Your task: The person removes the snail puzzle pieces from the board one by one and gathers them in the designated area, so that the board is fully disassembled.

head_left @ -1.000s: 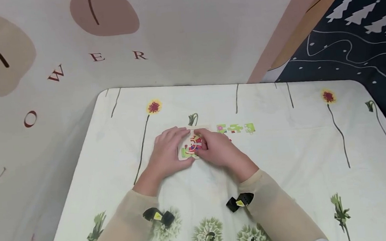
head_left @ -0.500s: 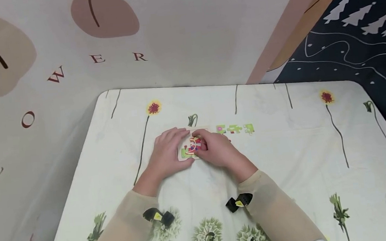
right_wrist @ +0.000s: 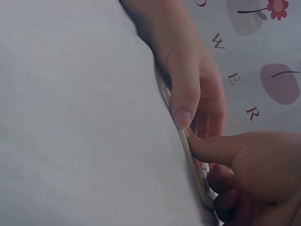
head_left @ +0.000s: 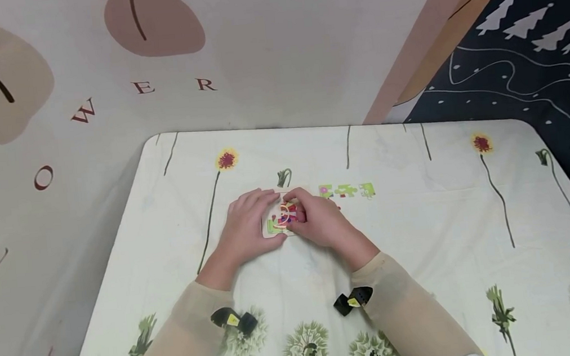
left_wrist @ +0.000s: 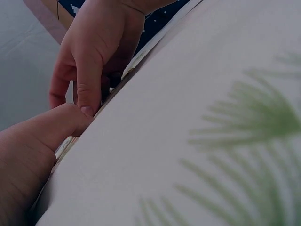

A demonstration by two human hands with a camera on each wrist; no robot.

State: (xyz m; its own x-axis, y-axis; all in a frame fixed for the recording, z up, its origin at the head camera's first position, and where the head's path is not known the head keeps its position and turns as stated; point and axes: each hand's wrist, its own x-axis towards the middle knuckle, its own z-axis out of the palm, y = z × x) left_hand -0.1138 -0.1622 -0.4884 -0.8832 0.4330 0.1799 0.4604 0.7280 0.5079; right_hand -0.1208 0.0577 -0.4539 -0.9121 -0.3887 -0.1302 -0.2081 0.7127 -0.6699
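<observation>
A small pale puzzle board (head_left: 269,213) lies flat on the table in the head view, with a green piece (head_left: 273,226) at its lower left corner. My left hand (head_left: 248,222) grips the board, fingers along its left and far sides, thumb at the near edge. My right hand (head_left: 323,215) is over the board's right half, thumb and index finger pinching a red and purple puzzle piece (head_left: 288,214). In the right wrist view, the right thumb (right_wrist: 216,148) lies beside the left thumb (right_wrist: 185,101) at the board's edge (right_wrist: 186,146). The hands hide much of the board.
Several loose puzzle pieces (head_left: 346,191), mostly green, lie in a row right of the board; a bit of red shows beside the right hand. The table (head_left: 436,215) has a white flower-printed cloth. A printed wall hanging (head_left: 279,48) stands behind the far edge.
The red and purple piece has shifted and turned slightly under my right fingers. My left hand has stayed in place on the board.
</observation>
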